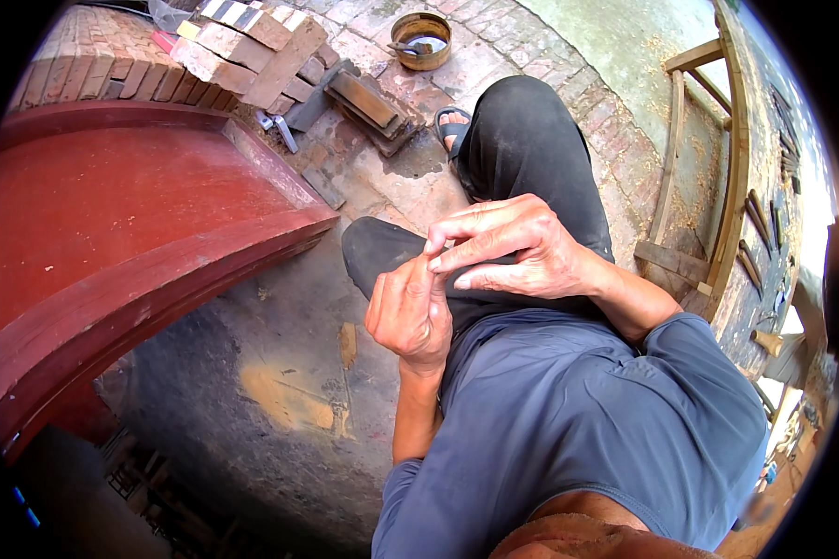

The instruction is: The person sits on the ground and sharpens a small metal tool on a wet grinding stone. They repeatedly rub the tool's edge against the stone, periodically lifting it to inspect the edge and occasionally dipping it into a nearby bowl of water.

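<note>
In front of my lap, my two hands meet at the fingertips. My left hand [408, 315] is closed, its fingers bent and pressed together; anything inside them is hidden or too small to name. From the right, my right hand [513, 244] reaches across with its fingers stretched out and its thumb apart from them. Its fingertips touch the tips of the left fingers, and no object shows in it. Below the hands are my dark trousers [531, 140], the knees bent.
A red wooden panel with a thick raised rim [177, 265] fills the left. Beyond it are stacked bricks [252, 51], a brown rectangular block [364, 100] on a low support, and a round bowl of water [421, 58]. On the right, a wooden workbench [732, 252] carries several hand tools [755, 219].
</note>
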`<state>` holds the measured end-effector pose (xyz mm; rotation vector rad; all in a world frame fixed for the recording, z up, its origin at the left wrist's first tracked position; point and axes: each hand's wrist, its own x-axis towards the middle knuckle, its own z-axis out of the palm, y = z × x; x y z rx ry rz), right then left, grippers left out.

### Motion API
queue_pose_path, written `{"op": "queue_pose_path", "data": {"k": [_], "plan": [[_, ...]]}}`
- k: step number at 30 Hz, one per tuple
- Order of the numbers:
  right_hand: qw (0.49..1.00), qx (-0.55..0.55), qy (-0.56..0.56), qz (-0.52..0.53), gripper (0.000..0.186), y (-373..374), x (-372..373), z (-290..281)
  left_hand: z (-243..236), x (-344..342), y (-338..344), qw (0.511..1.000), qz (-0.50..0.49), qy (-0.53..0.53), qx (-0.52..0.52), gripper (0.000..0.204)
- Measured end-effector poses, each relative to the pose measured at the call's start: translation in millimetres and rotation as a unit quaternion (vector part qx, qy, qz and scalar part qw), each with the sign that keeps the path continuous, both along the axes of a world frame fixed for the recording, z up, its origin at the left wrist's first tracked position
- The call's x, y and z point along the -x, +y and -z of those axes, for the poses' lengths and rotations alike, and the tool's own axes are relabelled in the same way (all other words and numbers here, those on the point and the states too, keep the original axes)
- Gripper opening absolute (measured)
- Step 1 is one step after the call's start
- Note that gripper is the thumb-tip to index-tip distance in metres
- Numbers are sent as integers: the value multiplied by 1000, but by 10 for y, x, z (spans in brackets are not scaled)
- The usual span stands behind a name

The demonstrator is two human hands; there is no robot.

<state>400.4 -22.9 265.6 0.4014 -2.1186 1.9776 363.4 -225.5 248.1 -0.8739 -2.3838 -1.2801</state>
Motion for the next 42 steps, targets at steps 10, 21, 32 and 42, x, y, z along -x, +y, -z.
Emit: {"op": "queue_pose_path", "data": {"k": [10, 21, 32, 42], "plan": [[997, 65, -14, -45, 29, 85, 9, 51, 65, 74, -2, 998, -7, 54, 21, 23], [1000, -1, -21, 4, 34, 61, 13, 65, 57, 120, -10, 994, -15, 96, 44, 25], [1000, -5, -14, 2, 26, 119, 29, 106, 54, 129, 26, 995, -5, 82, 56, 27], [994, 37, -101, 26, 37, 132, 42, 130, 69, 206, 34, 999, 11, 28, 17, 19]]}}
